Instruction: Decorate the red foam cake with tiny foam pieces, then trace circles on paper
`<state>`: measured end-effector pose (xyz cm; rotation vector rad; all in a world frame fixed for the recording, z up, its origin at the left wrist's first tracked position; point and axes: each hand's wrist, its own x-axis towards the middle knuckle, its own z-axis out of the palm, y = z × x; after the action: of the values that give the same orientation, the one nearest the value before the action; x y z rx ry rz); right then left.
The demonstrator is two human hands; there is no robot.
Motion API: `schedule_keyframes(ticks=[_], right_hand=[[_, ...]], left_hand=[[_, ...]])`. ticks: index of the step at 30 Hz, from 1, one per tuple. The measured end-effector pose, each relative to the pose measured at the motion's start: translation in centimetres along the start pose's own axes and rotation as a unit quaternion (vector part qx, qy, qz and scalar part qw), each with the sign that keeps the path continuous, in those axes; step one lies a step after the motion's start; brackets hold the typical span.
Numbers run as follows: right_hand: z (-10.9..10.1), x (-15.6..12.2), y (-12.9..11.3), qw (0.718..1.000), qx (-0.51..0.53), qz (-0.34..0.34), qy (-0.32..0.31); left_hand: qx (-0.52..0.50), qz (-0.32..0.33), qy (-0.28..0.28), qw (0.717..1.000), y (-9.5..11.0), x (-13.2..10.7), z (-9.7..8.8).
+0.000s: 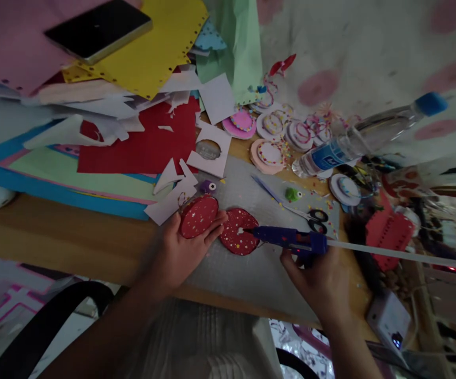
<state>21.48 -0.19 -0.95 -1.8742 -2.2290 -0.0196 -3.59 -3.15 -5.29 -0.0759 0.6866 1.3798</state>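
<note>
The left hand (180,258) held a red star-speckled disc (199,217) between the thumb and the extended fingers, with its face tilted upward. The right hand (320,281) was closed around the grip of a dark blue glue gun (287,238); a long white glue stick (389,252) extended from its rear, past the right-hand edge of the table (109,223). The hands were apart, one on each side of a second red star-speckled disc (236,245).

This second disc lay flat on a grey mat (228,276) at the near edge of the table. The gun's nozzle pointed at its middle, beside a small white spot; contact between nozzle and disc could not be determined. The fingertips of the left hand reached the second disc's left rim.

A purple piece with an eye-like disc (208,186) was located just beyond the held disc. Black-handled scissors (317,220) and a green piece with an eye-like disc (293,195) lay farther from the near edge, beyond the gun. A blue-capped bottle (330,155) leaned toward the table's far right corner. A smartphone (99,30) rested on yellow sheets (168,37) toward the far left corner.
</note>
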Motion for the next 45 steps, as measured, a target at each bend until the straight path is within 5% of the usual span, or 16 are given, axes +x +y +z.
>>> schedule_keyframes(ticks=[33,45], right_hand=[[-1.4,1.0,-1.1,0.996,-0.082,-0.032,-0.029],[-1.5,0.9,-1.1,0.984,-0.108,-0.140,0.031]], left_hand=[[-0.026,0.001,-0.007,1.000,-0.1,-0.2,0.1],[-0.033,0.000,-0.011,0.999,-0.1,-0.1,0.0]])
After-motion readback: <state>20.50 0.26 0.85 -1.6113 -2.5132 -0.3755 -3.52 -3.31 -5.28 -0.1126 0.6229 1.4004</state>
